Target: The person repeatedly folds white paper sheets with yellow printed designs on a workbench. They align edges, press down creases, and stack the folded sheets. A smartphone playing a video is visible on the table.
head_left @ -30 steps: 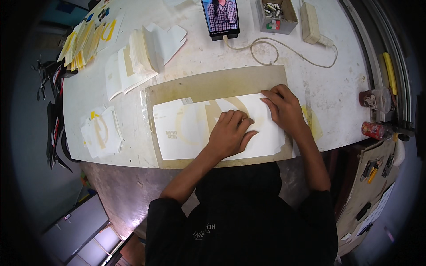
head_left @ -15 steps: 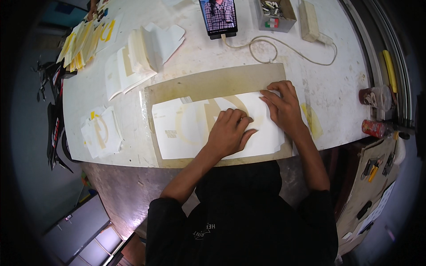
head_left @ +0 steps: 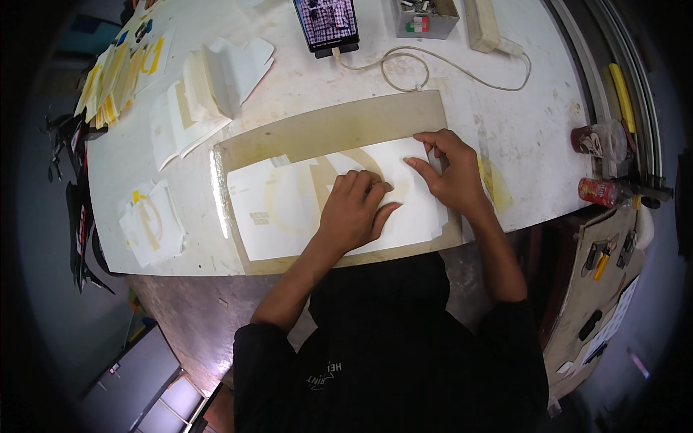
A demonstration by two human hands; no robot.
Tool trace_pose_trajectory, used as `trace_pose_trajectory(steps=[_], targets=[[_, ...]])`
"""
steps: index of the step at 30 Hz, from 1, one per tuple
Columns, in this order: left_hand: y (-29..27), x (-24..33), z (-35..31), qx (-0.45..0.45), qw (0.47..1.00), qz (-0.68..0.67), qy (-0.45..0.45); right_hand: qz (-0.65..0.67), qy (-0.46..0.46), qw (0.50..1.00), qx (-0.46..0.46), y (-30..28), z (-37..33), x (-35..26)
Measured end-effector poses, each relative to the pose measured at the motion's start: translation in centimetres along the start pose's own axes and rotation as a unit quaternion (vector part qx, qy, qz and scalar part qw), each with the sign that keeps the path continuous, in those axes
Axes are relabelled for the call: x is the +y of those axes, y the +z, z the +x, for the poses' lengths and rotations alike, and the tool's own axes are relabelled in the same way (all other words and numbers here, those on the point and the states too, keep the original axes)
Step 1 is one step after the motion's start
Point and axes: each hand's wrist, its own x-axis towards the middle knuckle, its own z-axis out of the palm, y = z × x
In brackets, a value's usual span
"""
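A white sheet (head_left: 257,239) with pale tan printed shapes, an arc and a broad band, lies at a tilt on a tan cutting mat (head_left: 328,124). My left hand (head_left: 354,206) rests over its middle, covering part of the print, with bent fingers on the paper and the thumb spread. At the sheet's far right corner is my right hand (head_left: 456,173). Its index finger reaches the far edge while the thumb lies apart on the paper; the other fingers are partly hidden. Along the right edge, several paper layers seem to show.
Small printed sheets (head_left: 151,224) lie left of the mat. Behind are folded white papers (head_left: 198,97) and yellow-marked strips (head_left: 115,76). A phone (head_left: 327,23) on a stand, its looping cable (head_left: 462,71) and a metal box (head_left: 427,22) stand at the back. A cup (head_left: 599,141) is right.
The whole view has shifted, so the table appears further left. My right thumb and index finger have spread apart at the sheet's corner. My left hand keeps its place on the paper.
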Motion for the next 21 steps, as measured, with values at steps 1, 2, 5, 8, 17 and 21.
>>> trace_pose_trajectory(steps=[1,2,5,8,17,21], targets=[[0.0,-0.1,0.0,0.002,1.0,-0.002,0.0,-0.014,-0.021,1.0,-0.003,0.0,-0.1,-0.1],[0.1,-0.1,0.0,0.003,1.0,-0.004,0.001,-0.006,-0.018,1.0,0.007,0.2,-0.2,-0.1],[0.0,0.0,0.1,0.005,1.0,-0.005,0.0,0.031,0.027,0.999,0.024,0.6,-0.4,-0.3],[-0.2,0.0,0.1,-0.002,1.0,-0.007,-0.004,0.077,0.122,0.99,0.004,0.5,-0.4,-0.8],[0.0,-0.2,0.0,0.012,1.0,-0.001,0.01,0.079,0.22,0.969,-0.076,-1.3,-2.2,-1.5],[-0.1,-0.2,-0.1,0.017,1.0,0.001,0.015,0.054,0.253,0.958,-0.126,-1.8,-3.9,-1.9]])
